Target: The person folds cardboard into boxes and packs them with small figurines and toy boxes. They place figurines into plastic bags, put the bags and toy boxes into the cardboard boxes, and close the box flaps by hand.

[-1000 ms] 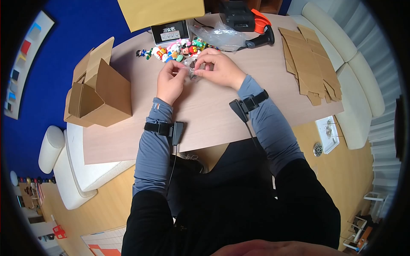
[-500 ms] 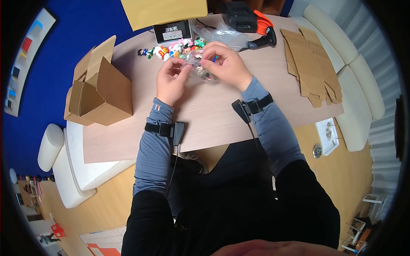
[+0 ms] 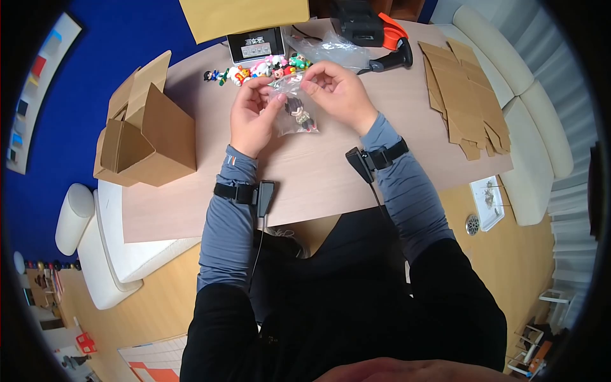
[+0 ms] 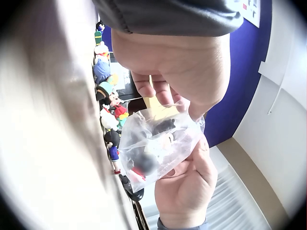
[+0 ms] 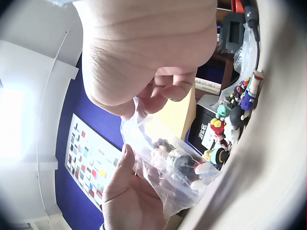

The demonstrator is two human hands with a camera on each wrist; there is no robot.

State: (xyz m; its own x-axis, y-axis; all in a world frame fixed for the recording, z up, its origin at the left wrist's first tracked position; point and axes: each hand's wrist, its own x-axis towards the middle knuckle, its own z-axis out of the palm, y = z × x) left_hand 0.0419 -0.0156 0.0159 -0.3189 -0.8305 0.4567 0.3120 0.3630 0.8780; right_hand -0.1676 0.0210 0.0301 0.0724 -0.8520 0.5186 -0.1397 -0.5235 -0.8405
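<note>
well inside the desk [image 3: 305, 178] edge, left hand [image 3: 252, 118] and right hand [image 3: 338, 97] clamp fingers on a crinkly bag [image 3: 284, 127] enclosing a figurine [image 3: 302, 116].

At the left of the pale wooden table [image 3: 318, 172] I see an open brown cardboard box [image 3: 167, 137]; at right, flattened brown cardboard sheets [image 3: 469, 102] near a cream upholstered sofa [image 3: 536, 159].

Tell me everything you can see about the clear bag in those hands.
The clear bag is thin, shiny, crinkled and looks like soft plastic. A small figurine, dark-topped with red at its feet, shows through, aslant inside. The left hand's grip and right hand's grip pinch the bag's upper part, and it hangs over the table, in front of the toy figures. Whether it is sealed or touches the table isn't clear.
</note>
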